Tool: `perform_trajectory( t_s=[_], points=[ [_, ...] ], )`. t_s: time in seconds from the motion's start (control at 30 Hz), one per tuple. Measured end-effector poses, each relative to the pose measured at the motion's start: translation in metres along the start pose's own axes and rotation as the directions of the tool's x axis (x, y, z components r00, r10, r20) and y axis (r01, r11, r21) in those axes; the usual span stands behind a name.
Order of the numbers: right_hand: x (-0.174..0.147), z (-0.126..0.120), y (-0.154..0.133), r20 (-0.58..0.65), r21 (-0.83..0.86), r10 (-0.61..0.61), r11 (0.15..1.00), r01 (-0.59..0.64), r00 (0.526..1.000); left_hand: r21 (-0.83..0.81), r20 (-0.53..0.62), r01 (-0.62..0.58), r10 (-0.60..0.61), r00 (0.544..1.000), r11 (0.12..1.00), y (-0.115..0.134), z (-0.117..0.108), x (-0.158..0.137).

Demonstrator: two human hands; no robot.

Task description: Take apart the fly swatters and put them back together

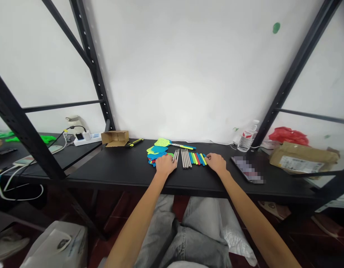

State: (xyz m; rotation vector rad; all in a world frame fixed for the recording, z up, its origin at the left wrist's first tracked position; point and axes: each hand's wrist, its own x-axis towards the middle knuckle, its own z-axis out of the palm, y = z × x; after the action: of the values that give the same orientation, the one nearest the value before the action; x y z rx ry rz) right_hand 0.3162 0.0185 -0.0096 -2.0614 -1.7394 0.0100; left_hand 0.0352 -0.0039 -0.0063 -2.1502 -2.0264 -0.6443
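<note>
My left hand [165,165] rests at the left, fingers curled, beside a few thin metal rods [176,156]. Its fingertips are partly hidden, and whether it grips a rod is unclear. Partly under that hand lies a pile of blue, yellow and red fly swatter heads [153,158]. More metal rods [186,159] lie side by side in the middle. Right of them is a row of blue, yellow, green and red handles [197,159]. My right hand [216,162], fingers bent together, touches the row's right end. Behind lies an assembled fly swatter [162,142] with a yellow head.
On the black table [116,167] stand an open cardboard box [116,138] and a yellow-black utility knife [135,143] at left. To the right are a clear bottle [247,137], a phone [246,169] and a brown package [302,158]. Black shelf posts [95,74] frame the table.
</note>
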Motion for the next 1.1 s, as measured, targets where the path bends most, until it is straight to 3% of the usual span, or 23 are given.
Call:
perform_trajectory(
  t_s=[0.83,1.1],
  points=[
    [0.001,0.0003,0.001,-0.053,0.137,-0.01,0.99,0.017,0.999,0.055,0.079,0.018,-0.022,0.997,0.998,0.0026,0.0028,0.0054],
    [0.0014,0.0005,0.0015,-0.072,0.16,-0.033,0.986,0.044,0.997,-0.032,0.025,0.008,-0.007,1.0,0.999,0.0041,0.0055,0.001]
  ],
)
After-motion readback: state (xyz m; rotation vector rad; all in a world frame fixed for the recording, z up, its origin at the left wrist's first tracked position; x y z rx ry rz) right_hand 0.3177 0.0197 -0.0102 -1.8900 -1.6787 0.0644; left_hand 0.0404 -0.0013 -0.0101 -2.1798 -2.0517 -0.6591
